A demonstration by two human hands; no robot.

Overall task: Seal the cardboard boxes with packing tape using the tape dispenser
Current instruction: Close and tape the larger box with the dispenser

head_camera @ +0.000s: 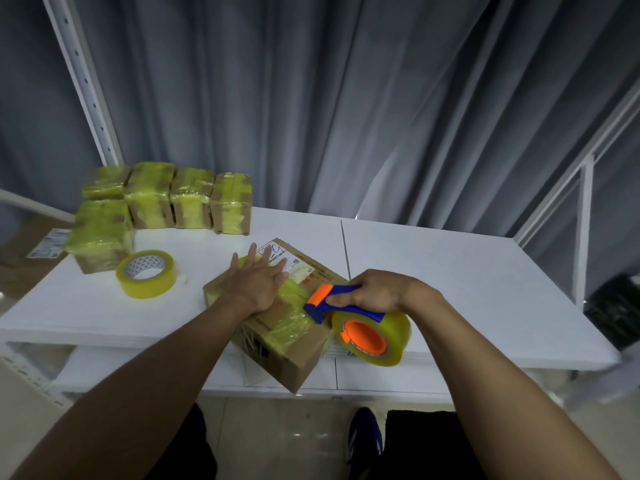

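Grey curtains (311,98) hang behind a white table (467,271). At the far left of the table sit five small boxes (152,199), all wrapped in yellow tape. Just in front of them lies a loose tape roll (147,273), flat on its side. Next comes the left hand (261,282). It lies flat, fingers straight and spread, pressing down on top of the brown cardboard box (298,344). This box is in the middle, and its near corner sticks out over the table edge. Shiny tape crosses its top. At its right edge is the blue and orange tape dispenser (325,299), touching the box. The right hand (377,289) wraps its fingers tight around the dispenser's handle.
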